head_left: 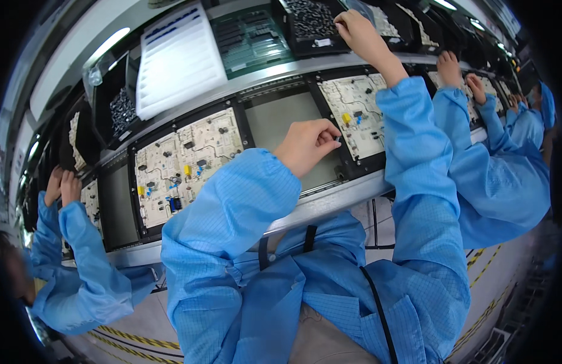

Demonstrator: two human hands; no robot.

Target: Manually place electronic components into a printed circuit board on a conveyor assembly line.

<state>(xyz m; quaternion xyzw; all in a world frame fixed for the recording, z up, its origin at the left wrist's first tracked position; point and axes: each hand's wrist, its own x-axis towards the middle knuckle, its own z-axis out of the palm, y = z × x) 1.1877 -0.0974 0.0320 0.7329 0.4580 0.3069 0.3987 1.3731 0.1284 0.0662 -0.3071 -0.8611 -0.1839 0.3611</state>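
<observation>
**Operator Garment: External Features**

The smock (265, 309) is blue with a fine, dark grid. The left sleeve (226, 206) and right sleeve (423, 176) are long and loose, with gathered cuffs (398, 90). The left hand (308, 145) and right hand (361, 37) are bare. A narrow black band (376, 303) runs along the front. Beige cloth (323, 337) shows centrally.

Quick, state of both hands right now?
Left hand: closed in a pinch; anything in the grip is too small to identify.
Right hand: fingers curled by the black bin; can't tell whether it's holding anything.
</observation>
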